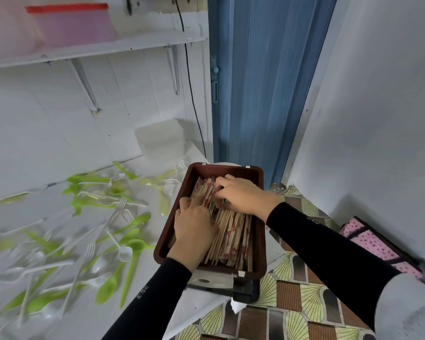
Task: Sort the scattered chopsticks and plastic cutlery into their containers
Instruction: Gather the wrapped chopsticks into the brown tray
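A white table [206,307] carries a brown tray [258,241] at its right edge. Green and white cutlery [91,203] lies scattered left of the tray. A white box [161,141] stands behind it.

**Single view, head-worn camera.** The lens looked forward and steeply down on the brown tray [231,170], which sat just below the centre of the wide-angle frame. It was near enough to tell single chopsticks [233,231] apart. Both sleeved forearms entered from the lower edge, and the left hand [194,229] and right hand [243,195] met over the tray. The white table [150,278], strewn with plastic cutlery [91,200], blurred away left of the tray. A blue door [267,82] stood beyond it, with patterned floor [292,322] to its right.
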`<state>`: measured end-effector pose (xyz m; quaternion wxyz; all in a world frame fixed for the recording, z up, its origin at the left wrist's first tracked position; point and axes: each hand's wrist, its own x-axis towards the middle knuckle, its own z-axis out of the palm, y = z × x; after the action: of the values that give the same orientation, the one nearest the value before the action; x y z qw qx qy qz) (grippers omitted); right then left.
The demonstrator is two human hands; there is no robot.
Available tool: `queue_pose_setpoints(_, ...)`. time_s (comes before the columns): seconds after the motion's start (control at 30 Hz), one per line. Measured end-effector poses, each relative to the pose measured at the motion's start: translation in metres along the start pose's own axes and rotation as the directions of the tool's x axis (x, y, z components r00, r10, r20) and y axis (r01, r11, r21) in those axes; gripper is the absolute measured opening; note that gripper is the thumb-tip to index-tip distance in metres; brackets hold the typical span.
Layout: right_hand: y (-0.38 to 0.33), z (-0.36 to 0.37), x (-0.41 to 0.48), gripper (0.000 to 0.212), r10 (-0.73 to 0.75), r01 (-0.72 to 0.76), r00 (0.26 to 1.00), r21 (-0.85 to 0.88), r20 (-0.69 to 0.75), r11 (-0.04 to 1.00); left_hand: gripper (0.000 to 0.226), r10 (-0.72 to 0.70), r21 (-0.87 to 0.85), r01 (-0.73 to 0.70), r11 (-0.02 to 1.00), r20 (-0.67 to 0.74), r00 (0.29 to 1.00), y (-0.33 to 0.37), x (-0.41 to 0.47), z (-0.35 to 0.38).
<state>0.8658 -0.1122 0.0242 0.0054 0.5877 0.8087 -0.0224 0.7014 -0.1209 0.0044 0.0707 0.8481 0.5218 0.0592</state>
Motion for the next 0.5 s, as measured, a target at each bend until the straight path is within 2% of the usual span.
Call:
queue_pose_setpoints(0.27,-0.034,0.01,-0.009,0.023,0.001,-0.006,0.999,0.089,0.048,0.996,0.026,0.048,-0.057,-0.047,0.997,0.007,0.999,-0.017,-0.027,0.004)
queue_pose_setpoints(0.37,-0.055,0.0,-0.007,0.023,0.033,-0.02,0.998,0.233,-0.054,0.972,0.023,0.091,-0.257,-0.126,0.958,-0.142,0.986,-0.029,-0.03,0.004)
queue_pose_setpoints(0.43,-0.071,-0.009,-0.003,0.019,0.082,-0.025,0.983,0.321,-0.166,0.947,0.012,0.025,-0.437,-0.151,0.887,-0.282,0.959,-0.047,-0.034,-0.001)
queue_pose_setpoints(0.5,-0.093,-0.017,0.005,0.018,0.109,0.007,0.963,0.426,-0.248,0.905,0.003,-0.068,-0.558,-0.136,0.819,-0.329,0.942,-0.074,-0.047,-0.013)
